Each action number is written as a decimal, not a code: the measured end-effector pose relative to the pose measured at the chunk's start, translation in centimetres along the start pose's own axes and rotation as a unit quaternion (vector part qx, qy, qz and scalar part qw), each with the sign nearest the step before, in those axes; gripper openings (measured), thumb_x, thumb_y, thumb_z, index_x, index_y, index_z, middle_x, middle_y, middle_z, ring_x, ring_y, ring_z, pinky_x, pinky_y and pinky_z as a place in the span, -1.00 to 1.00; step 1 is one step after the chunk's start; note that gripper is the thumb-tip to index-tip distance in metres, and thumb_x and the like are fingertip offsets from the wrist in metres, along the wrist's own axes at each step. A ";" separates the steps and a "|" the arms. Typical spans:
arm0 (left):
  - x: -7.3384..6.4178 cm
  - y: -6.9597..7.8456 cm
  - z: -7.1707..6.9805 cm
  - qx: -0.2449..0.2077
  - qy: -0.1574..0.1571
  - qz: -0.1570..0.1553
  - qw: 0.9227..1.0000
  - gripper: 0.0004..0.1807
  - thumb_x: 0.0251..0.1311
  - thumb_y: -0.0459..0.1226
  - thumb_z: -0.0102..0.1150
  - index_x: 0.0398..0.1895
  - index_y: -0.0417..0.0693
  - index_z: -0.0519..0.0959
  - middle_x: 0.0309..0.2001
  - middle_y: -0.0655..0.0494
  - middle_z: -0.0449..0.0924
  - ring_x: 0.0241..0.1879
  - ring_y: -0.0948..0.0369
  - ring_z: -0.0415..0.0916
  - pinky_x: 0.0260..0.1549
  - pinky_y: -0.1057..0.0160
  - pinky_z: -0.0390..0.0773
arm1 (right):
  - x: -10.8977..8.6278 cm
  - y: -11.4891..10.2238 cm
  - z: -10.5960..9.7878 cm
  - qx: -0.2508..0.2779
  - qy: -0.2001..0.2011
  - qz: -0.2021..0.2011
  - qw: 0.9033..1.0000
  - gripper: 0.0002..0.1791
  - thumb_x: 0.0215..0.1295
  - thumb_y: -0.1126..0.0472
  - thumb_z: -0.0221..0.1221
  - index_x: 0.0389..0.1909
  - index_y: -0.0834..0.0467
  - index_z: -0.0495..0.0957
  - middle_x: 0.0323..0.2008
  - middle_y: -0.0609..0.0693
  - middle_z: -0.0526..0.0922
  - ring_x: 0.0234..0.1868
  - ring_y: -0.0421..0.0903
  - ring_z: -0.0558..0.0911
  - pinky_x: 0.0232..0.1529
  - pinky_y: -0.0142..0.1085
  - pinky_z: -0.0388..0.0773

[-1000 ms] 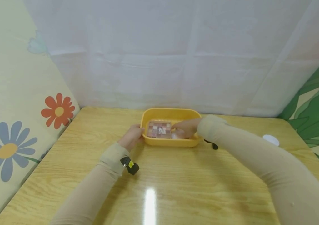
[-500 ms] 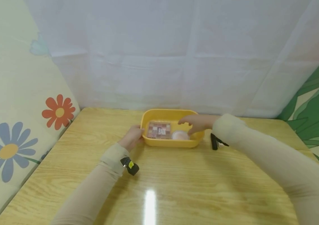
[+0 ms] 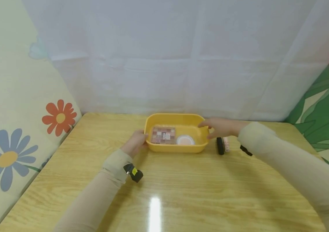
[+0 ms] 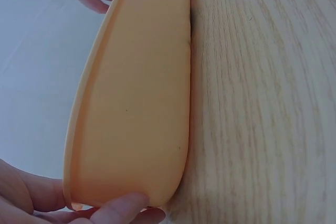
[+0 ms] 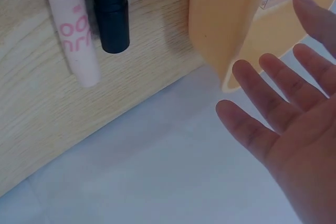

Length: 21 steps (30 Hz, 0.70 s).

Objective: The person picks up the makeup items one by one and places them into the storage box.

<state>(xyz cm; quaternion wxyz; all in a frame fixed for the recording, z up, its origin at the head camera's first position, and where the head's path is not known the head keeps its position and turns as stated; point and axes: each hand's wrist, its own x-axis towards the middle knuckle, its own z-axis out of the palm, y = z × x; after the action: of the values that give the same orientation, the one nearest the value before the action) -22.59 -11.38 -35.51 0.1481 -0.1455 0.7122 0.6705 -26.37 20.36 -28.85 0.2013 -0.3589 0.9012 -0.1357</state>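
A yellow plastic basin sits at the back of the wooden table. My left hand holds its left end, thumb and fingers around the wall and rim in the left wrist view. Inside lies a square, checkered makeup palette with a printed label. Next to it is a round, pale pink compact with a white edge. At the basin's right end, my right hand has its fingers spread over the rim and grips nothing; the right wrist view shows the palm bare.
Right of the basin, a black tube and a pale pink tube with pink lettering lie side by side on the table. A white cloth hangs behind the table's back edge.
My right hand has moved out of the basin to the right, up to its right rim, uncovering the round compact and the two tubes. My left hand stays at the left end.
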 end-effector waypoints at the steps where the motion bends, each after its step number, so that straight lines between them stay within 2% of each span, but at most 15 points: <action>1: 0.0 0.0 0.0 0.000 0.000 0.000 1.000 -0.54 0.49 -0.42 -0.34 0.39 -0.44 0.15 0.28 -0.31 0.31 0.26 -0.07 0.31 0.25 0.06 0.37 | -0.2 0.1 0.1 -0.002 0.002 -0.002 1.000 -0.41 0.28 0.35 0.22 0.29 0.43 0.30 0.26 0.40 0.34 0.14 0.35 0.43 0.16 0.15 0.41; 11: -0.2 0.0 0.1 -0.002 0.002 -0.003 1.000 -0.53 0.50 -0.41 -0.33 0.41 -0.41 0.13 0.29 -0.30 0.30 0.27 -0.07 0.30 0.25 0.05 0.37 | -1.6 0.9 0.4 -0.009 0.036 -0.011 0.999 -0.42 0.25 0.33 0.25 0.25 0.45 0.33 0.22 0.41 0.39 0.09 0.36 0.47 0.12 0.15 0.44; 18: -0.1 -0.1 0.1 -0.003 -0.002 -0.005 1.000 -0.52 0.50 -0.41 -0.35 0.42 -0.41 0.11 0.30 -0.31 0.28 0.28 -0.08 0.29 0.25 0.05 0.37 | -2.4 1.3 0.5 0.007 0.041 0.010 0.999 -0.36 0.29 0.19 0.26 0.29 0.41 0.32 0.26 0.38 0.37 0.16 0.39 0.42 0.17 0.18 0.39; 21: -0.2 -0.1 0.2 -0.003 -0.002 -0.001 1.000 -0.52 0.50 -0.41 -0.36 0.41 -0.42 0.12 0.29 -0.31 0.29 0.27 -0.08 0.29 0.25 0.05 0.37 | -2.7 1.5 0.6 0.008 0.045 0.014 0.999 -0.36 0.29 0.20 0.26 0.29 0.41 0.32 0.25 0.39 0.37 0.17 0.40 0.40 0.17 0.21 0.38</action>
<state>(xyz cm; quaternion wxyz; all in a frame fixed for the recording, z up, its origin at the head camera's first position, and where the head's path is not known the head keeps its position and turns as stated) -22.40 -11.22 -35.51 0.1500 -0.1454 0.7098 0.6727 -25.20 23.25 -29.20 0.1658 -0.3379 0.9132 -0.1562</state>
